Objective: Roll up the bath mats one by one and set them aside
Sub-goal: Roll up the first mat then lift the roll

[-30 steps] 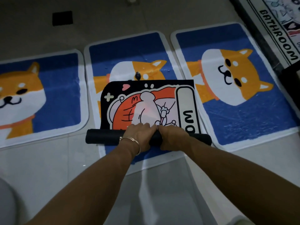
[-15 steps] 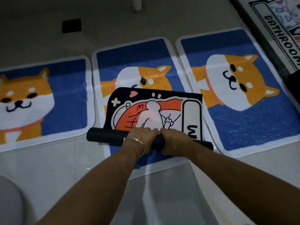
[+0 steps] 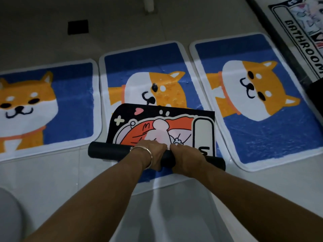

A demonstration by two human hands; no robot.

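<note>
Both grips sit mid-roll: my left hand (image 3: 154,154) and right hand (image 3: 186,158) curl side by side round the rolled part of the black mat (image 3: 157,123), whose axis runs left to right; its flat remainder lies straight ahead, atop the middle blue mat (image 3: 145,65)

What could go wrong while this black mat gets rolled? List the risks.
1. The left hand and right hand both have their grip on the black mat at mid-roll, so the unheld ends may loosen or roll unevenly.
2. It lies on the middle blue mat, which might bunch or drag along.
</note>
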